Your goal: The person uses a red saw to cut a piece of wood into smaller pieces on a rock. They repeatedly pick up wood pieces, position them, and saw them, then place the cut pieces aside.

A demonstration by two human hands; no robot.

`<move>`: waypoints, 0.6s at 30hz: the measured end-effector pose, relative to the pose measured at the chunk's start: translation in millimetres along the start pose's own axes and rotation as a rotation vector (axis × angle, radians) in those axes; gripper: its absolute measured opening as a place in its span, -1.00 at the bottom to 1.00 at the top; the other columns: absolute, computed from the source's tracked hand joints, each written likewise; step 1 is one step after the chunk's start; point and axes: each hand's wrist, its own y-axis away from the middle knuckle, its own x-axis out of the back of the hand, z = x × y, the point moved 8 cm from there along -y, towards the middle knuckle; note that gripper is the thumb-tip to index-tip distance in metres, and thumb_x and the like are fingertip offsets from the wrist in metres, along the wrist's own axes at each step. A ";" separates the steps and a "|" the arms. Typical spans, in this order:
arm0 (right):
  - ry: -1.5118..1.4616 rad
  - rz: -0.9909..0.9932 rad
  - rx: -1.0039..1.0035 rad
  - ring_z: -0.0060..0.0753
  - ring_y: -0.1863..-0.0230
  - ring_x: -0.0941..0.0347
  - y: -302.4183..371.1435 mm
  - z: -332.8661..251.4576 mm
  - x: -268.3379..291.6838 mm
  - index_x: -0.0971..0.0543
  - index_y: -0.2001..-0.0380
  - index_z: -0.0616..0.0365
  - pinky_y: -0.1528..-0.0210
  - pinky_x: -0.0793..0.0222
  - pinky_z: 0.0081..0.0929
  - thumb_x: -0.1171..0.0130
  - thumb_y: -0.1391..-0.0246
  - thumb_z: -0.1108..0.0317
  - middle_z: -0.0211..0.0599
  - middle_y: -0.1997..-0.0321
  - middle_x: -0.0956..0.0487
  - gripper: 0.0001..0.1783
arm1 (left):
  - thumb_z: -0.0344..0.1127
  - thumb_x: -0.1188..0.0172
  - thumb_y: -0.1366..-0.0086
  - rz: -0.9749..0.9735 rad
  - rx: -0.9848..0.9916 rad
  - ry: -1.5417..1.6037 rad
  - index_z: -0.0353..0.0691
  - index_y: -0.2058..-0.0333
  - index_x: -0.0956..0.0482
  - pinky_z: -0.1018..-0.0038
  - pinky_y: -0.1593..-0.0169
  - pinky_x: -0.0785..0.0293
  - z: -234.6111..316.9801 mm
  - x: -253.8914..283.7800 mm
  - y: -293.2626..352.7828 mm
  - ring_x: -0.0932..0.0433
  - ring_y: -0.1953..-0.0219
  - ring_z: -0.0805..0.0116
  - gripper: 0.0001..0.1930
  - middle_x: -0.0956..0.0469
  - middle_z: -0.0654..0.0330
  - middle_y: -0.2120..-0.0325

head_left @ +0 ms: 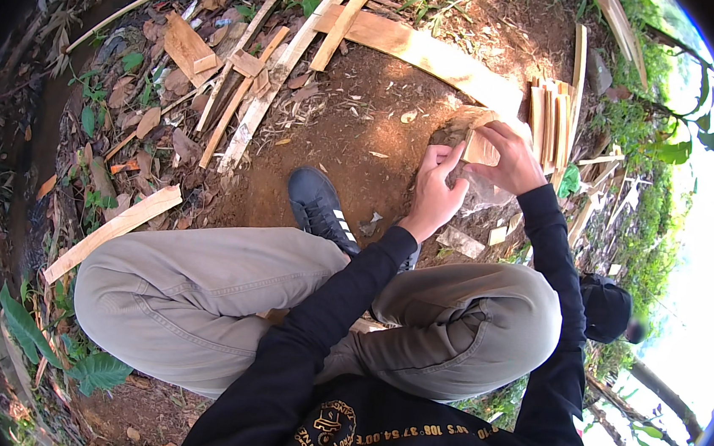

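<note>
While gripped (both hands (472, 169)), wood piece (481, 149).

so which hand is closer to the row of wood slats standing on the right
Right. The right hand, gripping a small wood piece, sits just left of the wood slats. The left hand is lower and further left, touching the piece's near edge.

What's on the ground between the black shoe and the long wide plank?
In the head view, mostly bare brown dirt lies between the black shoe and the long wide plank, with only small wood chips.
</note>
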 end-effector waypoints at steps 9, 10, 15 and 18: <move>-0.056 0.120 0.016 0.14 -0.06 -0.50 16.0 -12.6 18.5 -0.52 -0.06 0.36 -0.11 -0.46 -0.13 -0.50 0.19 0.28 0.05 -0.04 -0.54 -0.29 | -0.26 -0.38 -0.17 0.077 0.032 0.069 -0.34 -0.12 -0.57 0.40 0.10 -0.52 15.4 11.2 -4.9 -0.58 0.25 0.25 -0.46 -0.56 0.07 0.27; -0.058 0.148 0.023 0.15 -0.06 -0.49 20.5 -18.9 26.2 -0.52 -0.06 0.35 -0.11 -0.46 -0.13 -0.49 0.18 0.30 0.05 -0.04 -0.54 -0.31 | -0.24 -0.41 -0.17 0.066 0.064 0.083 -0.30 -0.11 -0.59 0.44 0.17 -0.52 17.9 11.8 -8.6 -0.59 0.34 0.30 -0.47 -0.58 0.13 0.36; -0.010 0.315 0.105 0.11 0.00 -0.50 43.4 -74.6 78.2 -0.52 -0.04 0.36 -0.05 -0.47 -0.17 -0.47 0.23 0.41 0.01 -0.01 -0.54 -0.32 | -0.21 -0.47 -0.13 -0.053 0.068 -0.019 -0.30 0.21 -0.73 0.47 0.43 -0.47 81.4 12.5 -24.7 -0.63 0.49 0.33 -0.68 -0.62 0.15 0.51; 0.030 0.485 0.101 0.07 0.00 -0.51 64.3 -89.5 100.7 -0.55 -0.03 0.34 -0.05 -0.47 -0.16 -0.51 0.28 0.41 -0.01 0.00 -0.54 -0.31 | -0.31 -0.45 -0.13 0.042 -0.172 0.030 -0.29 0.26 -0.73 0.40 0.39 -0.50 125.9 18.4 -21.4 -0.64 0.46 0.25 -0.77 -0.63 0.12 0.47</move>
